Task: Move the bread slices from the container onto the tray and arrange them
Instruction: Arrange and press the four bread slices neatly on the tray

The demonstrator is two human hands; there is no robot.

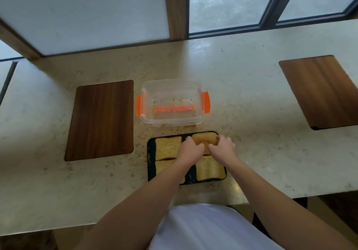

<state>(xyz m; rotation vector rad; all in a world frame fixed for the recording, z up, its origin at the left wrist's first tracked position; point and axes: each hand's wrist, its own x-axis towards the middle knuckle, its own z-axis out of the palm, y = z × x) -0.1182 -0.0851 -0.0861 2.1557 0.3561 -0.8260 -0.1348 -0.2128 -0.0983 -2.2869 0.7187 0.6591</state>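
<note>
Now both hands meet over the far right corner of a black tray that sits on the pale stone counter, close to the person's edge. The left hand and the right hand are each closed on the near edge of one bread slice, fingers curled around it from either side; whether that slice lies flat on the tray or is lifted slightly cannot be told. Three more slices lie on the tray: one at the far left, one at the near right, and one at the near left, mostly hidden under the left forearm. Just beyond the tray stands the clear plastic container, with orange clips on its left and right ends; it holds no bread, only crumbs and an orange strip showing through its bottom. A dark wooden board lies to the left of the container, apart from it, and a second wooden board lies well off to the right. Frosted window panes rise behind the counter.
</note>
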